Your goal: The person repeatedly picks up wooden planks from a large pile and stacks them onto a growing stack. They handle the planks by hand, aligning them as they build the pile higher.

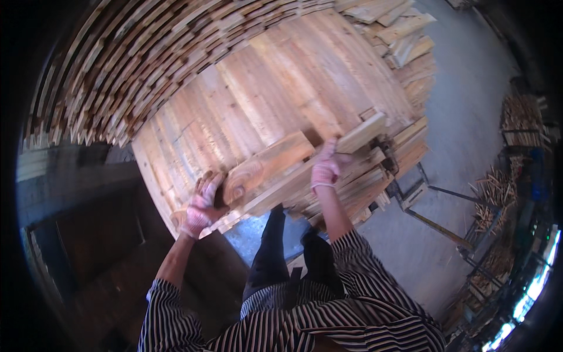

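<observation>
Left grip point(201, 210) spread, right grip point(326, 170) loosely open, hold unclear | knotty board point(267, 167) | plank surface point(275, 88) | grey floor point(466, 117)

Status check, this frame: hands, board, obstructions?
Left hand at left end of knotty board, grip unclear. Right hand by its right end. Loose boards farther right, possibly in the way.

Left hand point(202, 209) and right hand point(326, 168) reach forward, thumbs spread.

From where I look down, I can make out no readable text, label, brand, number or sign anywhere.
</observation>
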